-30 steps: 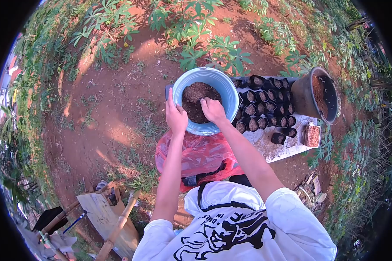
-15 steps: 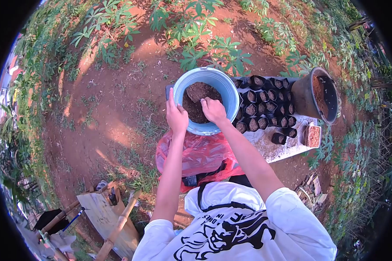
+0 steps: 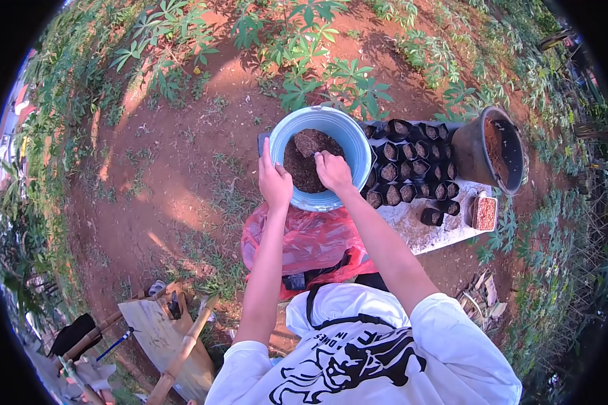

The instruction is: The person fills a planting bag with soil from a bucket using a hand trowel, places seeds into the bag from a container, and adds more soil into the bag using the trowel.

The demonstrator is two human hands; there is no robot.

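Note:
A light-blue bucket (image 3: pixel 355 132) stands in front of me with dark soil (image 3: pixel 300 173) inside. My right hand (image 3: pixel 332 172) is over the bucket, closed round the short handle of a trowel (image 3: pixel 309 143). The trowel's blade is heaped with soil, so its shape is mostly covered. At the bucket's left rim, my left hand (image 3: pixel 275 182) is closed on a flat black plastic bag (image 3: pixel 262 143), which sits against the outside of the bucket. Part of the bag is hidden by the fingers.
Several soil-filled black seedling bags (image 3: pixel 407 162) stand in rows on a white board (image 3: pixel 446 236) at right. Beyond them a dark bucket (image 3: pixel 471 148) of reddish soil leans. A small tub (image 3: pixel 484 213) is nearer. Red plastic (image 3: pixel 304 236) lies below the blue bucket; bamboo poles (image 3: pixel 182 351) are at lower left.
The soil-heaped trowel has shifted slightly to the right inside the bucket with my right hand. My left hand stays at the rim with the black bag.

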